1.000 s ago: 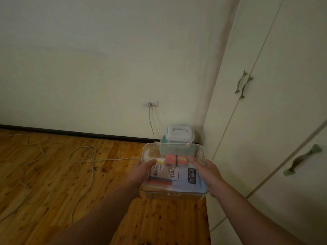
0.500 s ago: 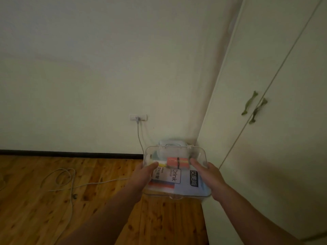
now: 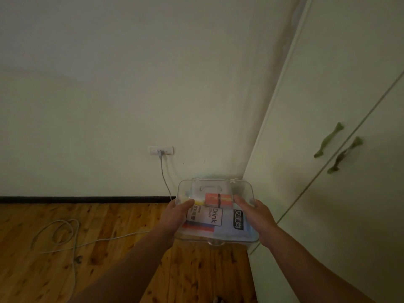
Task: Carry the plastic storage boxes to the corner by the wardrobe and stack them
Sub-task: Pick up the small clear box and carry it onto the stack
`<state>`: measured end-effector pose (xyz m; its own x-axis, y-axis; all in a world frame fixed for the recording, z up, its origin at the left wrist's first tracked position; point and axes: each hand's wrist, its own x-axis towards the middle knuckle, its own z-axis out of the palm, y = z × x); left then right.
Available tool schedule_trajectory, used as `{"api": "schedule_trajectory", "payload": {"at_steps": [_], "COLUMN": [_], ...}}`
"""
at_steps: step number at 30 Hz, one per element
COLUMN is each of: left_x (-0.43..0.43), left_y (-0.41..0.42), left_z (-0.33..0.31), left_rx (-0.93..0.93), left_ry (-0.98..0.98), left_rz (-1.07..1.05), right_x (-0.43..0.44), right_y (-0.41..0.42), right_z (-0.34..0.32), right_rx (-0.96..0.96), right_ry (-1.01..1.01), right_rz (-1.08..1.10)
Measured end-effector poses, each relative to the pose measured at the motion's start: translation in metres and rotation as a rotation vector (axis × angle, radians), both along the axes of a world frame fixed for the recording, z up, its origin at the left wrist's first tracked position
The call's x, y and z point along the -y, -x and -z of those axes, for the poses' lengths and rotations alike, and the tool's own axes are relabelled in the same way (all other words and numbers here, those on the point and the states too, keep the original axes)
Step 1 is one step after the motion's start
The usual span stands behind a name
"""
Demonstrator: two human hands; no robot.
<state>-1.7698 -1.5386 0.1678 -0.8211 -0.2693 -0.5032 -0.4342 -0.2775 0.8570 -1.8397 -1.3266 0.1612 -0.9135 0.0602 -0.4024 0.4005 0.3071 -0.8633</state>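
A clear plastic storage box (image 3: pixel 218 234) with a snap lid hangs in the air in front of me, close to the corner where the wall meets the wardrobe (image 3: pixel 328 149). Through its lid I see an orange packet, a "Drink" label and blue paper. My left hand (image 3: pixel 177 215) grips its left side with the thumb on the lid. My right hand (image 3: pixel 256 217) grips its right side the same way. A white handle of a second box (image 3: pixel 211 188) in the corner shows through the clear lid; the rest of that box is hidden.
White wardrobe doors with green handles (image 3: pixel 337 147) fill the right. A wall socket (image 3: pixel 160 150) holds a plug, and its grey cable (image 3: pixel 65 232) runs down and loops over the wooden floor on the left. A black skirting board (image 3: pixel 76 199) lines the wall.
I have come closer to the corner and the view has tilted up. The box in the corner, plainly seen a second ago, is now behind the carried box.
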Motion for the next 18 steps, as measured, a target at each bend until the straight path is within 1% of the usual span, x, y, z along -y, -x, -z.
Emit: {"api": "schedule_trajectory", "payload": {"at_steps": [6, 9, 12, 18], "left_x": [-0.01, -0.015, -0.019, -0.023], "left_y": [0.076, 0.108, 0.138, 0.18], "left_z": [0.01, 0.014, 0.018, 0.028], "left_rx": [0.046, 0.064, 0.071, 0.093], "left_ry": [0.057, 0.043, 0.04, 0.042], "left_rz": [-0.051, -0.071, -0.082, -0.109], "right_x": [-0.006, -0.01, -0.014, -0.018], "right_y": [0.08, 0.115, 0.149, 0.195], "right_z": [0.013, 0.017, 0.021, 0.033], "right_rx": [0.046, 0.069, 0.051, 0.067], "right_ry": [0.027, 0.003, 0.015, -0.036], "right_rz": [-0.059, -0.09, -0.114, -0.14]}}
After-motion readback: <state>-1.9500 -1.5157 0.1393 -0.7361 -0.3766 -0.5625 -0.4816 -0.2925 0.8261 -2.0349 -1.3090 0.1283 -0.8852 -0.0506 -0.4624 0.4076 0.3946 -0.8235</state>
